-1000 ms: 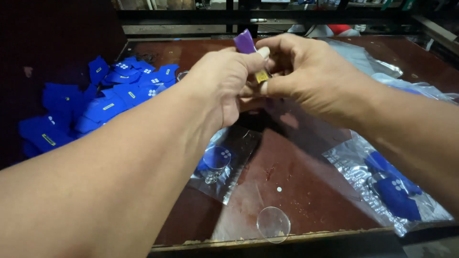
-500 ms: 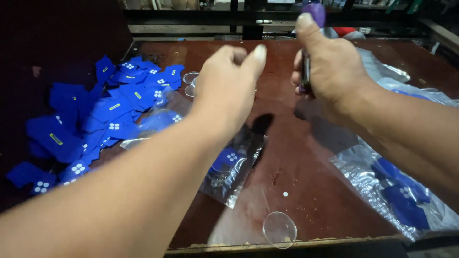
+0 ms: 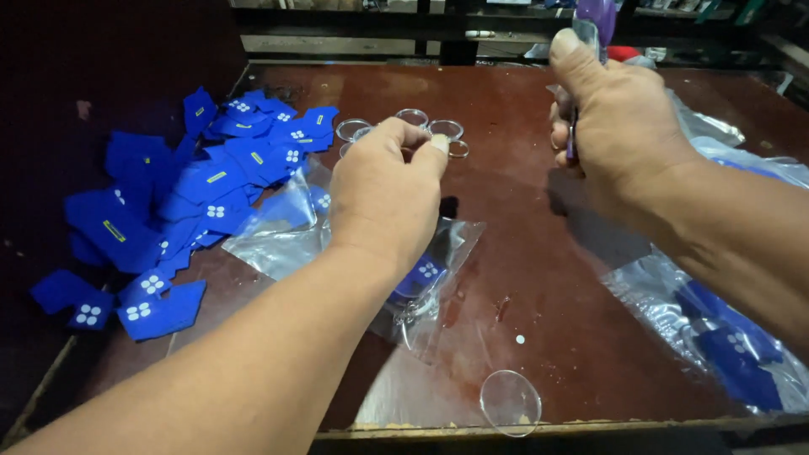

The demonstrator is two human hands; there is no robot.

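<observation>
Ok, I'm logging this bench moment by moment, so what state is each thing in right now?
left hand: fingertips pinched, over the clear round caps
right hand: raised, closed on a purple tool
purple tool: upright, gripped
clear round caps: clustered, lying flat
blue tags: loose, heaped
clear plastic bag: lying flat, blue tags inside
single clear disc: alone at table edge

Blue tags (image 3: 202, 181) with white and yellow marks heaped at table left; clear bag (image 3: 421, 278) of tags at centre; second bag (image 3: 716, 329) at right edge
</observation>
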